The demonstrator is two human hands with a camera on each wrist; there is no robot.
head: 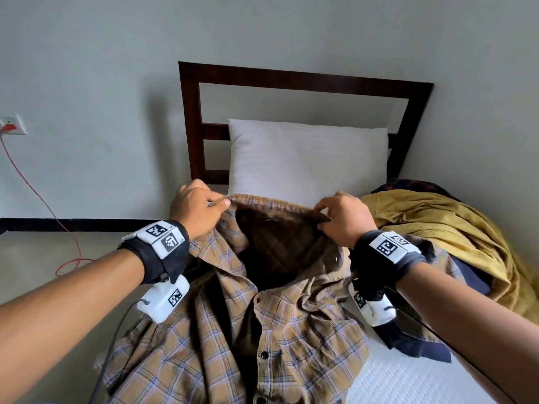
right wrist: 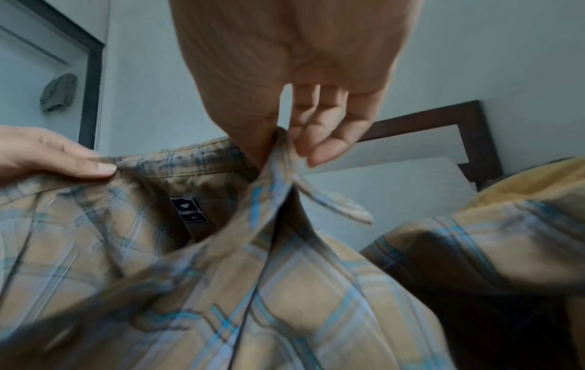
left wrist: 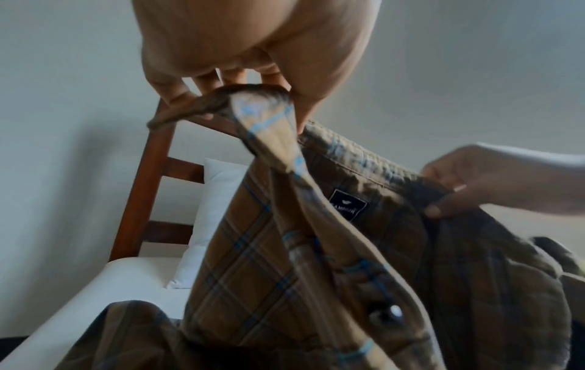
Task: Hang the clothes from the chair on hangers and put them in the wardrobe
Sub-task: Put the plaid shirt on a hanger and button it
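A tan plaid shirt (head: 233, 330) with blue lines hangs between both hands over the bed, its front toward me and partly buttoned. My left hand (head: 201, 208) pinches the left end of the collar (left wrist: 253, 105). My right hand (head: 341, 220) pinches the right end of the collar (right wrist: 278, 147), so the neck is spread wide. A dark label (left wrist: 348, 204) shows inside the neck, also seen in the right wrist view as the label (right wrist: 189, 209). No hanger is in view.
A white pillow (head: 306, 158) leans on the dark wooden headboard (head: 291, 80). A mustard garment (head: 455, 228) and dark navy clothes (head: 414, 342) lie on the white mattress (head: 402, 380) at the right. A red cable (head: 43, 199) runs from a wall socket (head: 13, 125) at the left.
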